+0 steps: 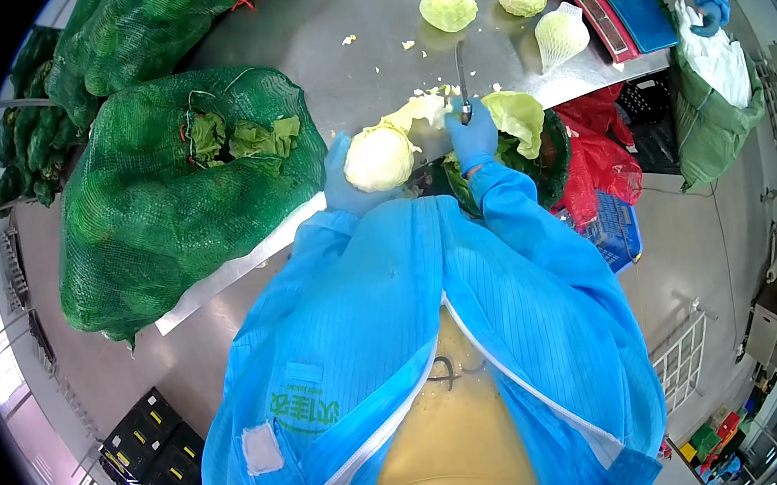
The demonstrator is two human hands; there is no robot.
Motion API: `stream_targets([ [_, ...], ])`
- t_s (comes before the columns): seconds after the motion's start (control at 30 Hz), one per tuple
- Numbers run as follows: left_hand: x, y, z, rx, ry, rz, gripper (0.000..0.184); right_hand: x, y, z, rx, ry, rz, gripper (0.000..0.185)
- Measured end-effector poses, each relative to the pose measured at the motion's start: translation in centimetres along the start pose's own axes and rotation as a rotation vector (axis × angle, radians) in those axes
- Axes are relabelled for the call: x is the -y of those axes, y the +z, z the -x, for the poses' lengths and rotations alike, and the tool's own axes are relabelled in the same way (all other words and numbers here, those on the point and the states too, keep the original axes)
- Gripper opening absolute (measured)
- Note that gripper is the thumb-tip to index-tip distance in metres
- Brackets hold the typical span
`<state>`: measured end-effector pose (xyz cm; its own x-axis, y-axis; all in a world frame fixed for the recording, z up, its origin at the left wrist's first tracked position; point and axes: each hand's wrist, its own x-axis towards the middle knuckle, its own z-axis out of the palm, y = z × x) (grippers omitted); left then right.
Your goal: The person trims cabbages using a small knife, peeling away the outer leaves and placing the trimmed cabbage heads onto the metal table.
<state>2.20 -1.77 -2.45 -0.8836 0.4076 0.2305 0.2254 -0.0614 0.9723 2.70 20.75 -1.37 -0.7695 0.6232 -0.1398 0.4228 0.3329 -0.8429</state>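
The cabbage point(380, 158) sits in your left hand point(341, 179), fingers part-curled along its left side, and lies just left of your right hand point(473, 139), fingers wrapped round a knife point(462, 74) (blade pointing away from you).

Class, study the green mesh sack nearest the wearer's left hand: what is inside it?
Green leaves show at the opening of the sack. Its sides bulge roundly, but whatever fills them is covered and cannot be identified.
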Motion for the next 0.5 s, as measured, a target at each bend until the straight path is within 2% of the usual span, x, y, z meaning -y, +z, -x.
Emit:
stream_targets([
  [0.07,1.2,-0.2,0.6,-0.013,0.248,-0.365,0.102,2.6,-0.6,1.2,-0.027,-0.255,-0.049,0.036],
  [0.1,1.5,-0.3,0.8,0.013,0.172,-0.291,0.099,3.2,-0.7,1.1,0.101,-0.33,-0.115,0.049],
  [0.13,1.9,-0.5,1.2,0.025,0.13,-0.256,0.097,3.9,-0.7,1.4,0.107,-0.328,-0.116,0.049],
  [0.2,3.3,-0.7,2.0,-0.009,0.056,-0.233,0.094,5.7,-0.7,2.0,0.28,-0.616,-0.112,0.054],
  [0.23,4.4,-0.7,2.4,-0.053,0.024,-0.243,0.093,6.5,-0.5,2.2,0.26,-0.657,-0.139,0.049],
  [0.27,5.4,-0.8,2.8,-0.096,-0.008,-0.252,0.093,5.9,-0.1,1.6,0.261,-0.656,-0.14,0.049],
  [0.33,5.6,-0.8,2.9,-0.162,-0.054,-0.267,0.094,5.4,0.5,0.0,0.469,-0.271,-0.032,0.037],
  [0.37,5.7,-0.9,2.9,-0.184,-0.069,-0.272,0.094,4.9,0.6,-0.3,0.41,-0.308,0.021,0.031],
  [0.43,3.2,-1.1,2.0,-0.097,0.358,-0.504,0.094,5.1,0.8,-0.5,0.396,-0.3,0.026,0.03],
  [0.5,2.6,-1.2,2.1,-0.078,0.345,-0.484,0.091,4.8,0.9,-0.8,0.379,-0.287,0.034,0.03],
])
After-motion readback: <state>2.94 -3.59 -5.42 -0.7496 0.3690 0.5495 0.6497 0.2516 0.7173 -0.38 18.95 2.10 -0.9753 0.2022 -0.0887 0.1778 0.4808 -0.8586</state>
